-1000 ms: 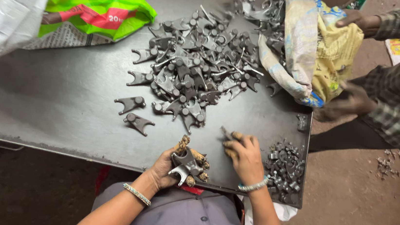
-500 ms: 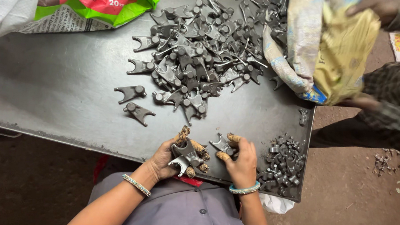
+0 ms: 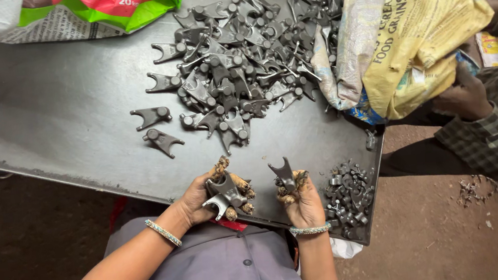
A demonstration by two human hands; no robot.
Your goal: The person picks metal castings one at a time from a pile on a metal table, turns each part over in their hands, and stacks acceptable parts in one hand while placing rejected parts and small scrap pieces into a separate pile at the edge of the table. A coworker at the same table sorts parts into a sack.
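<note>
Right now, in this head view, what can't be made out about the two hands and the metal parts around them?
- Left hand: its fingers cover much of the forked metal part, so the part's full shape is hidden.
- Right hand: the lower end of its metal piece sits behind the fingers.
- Yellow sack: a co-worker's hand holds it; its contents are hidden inside.
- Small pile at the table corner: pieces too small to tell apart.
</note>
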